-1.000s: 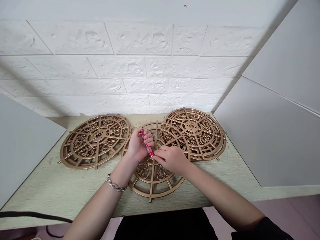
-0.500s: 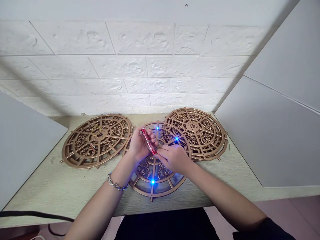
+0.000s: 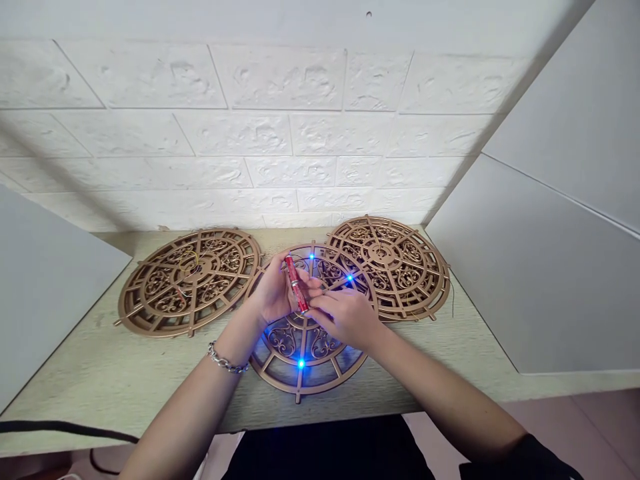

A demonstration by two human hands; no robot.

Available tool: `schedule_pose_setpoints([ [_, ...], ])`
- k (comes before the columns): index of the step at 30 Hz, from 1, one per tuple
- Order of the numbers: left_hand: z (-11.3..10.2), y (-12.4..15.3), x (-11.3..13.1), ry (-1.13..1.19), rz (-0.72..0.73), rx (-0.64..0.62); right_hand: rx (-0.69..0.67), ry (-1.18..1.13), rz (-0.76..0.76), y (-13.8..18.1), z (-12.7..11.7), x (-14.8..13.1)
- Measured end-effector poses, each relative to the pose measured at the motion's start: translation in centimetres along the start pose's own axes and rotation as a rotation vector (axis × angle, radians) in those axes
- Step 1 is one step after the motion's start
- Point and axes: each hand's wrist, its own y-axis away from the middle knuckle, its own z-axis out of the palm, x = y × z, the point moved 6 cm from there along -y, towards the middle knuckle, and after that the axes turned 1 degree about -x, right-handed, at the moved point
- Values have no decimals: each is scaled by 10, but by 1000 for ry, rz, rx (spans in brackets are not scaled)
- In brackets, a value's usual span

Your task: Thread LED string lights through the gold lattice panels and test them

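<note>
Two red batteries (image 3: 297, 283), set end to end in a slanting row, lie across the palm of my left hand (image 3: 273, 297), whose fingers curl round them. At their lower end the thumb and fingertips of my right hand (image 3: 353, 317) are pinched together; what is between them is hidden. Both hands are above a round bronze-coloured openwork panel (image 3: 299, 381) with scroll patterns. Blue lights glow on it: a top light (image 3: 312, 256), a right light (image 3: 350, 278) and a front light (image 3: 301, 364). My hands cover its centre.
Similar round panels lie stacked at the left (image 3: 191, 325) and back right (image 3: 400, 303), with thin loose wires on them. The pale wooden table (image 3: 165, 380) meets a white brick-patterned wall (image 3: 265, 133). Grey boards stand at the left (image 3: 45, 287) and right (image 3: 540, 267).
The battery row has turned slightly more upright in my left hand, and the right fingertips have stayed at its lower end. The whole view has shifted a little; the blue lights remain lit.
</note>
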Motion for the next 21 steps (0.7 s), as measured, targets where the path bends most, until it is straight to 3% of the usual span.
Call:
schedule_pose_setpoints([
  [5,0,-1,-1,-54,-81,-247,42,-27,35,0,2,6],
  [10,0,1,-2,-86,-125,-487,122,-24,-26,1,1,3],
  [16,4,9,-1,-142,-149,-566,226,45,-131,2,-4,-5],
  [21,5,9,0,-163,-110,-559,226,68,-145,3,-5,-5],
])
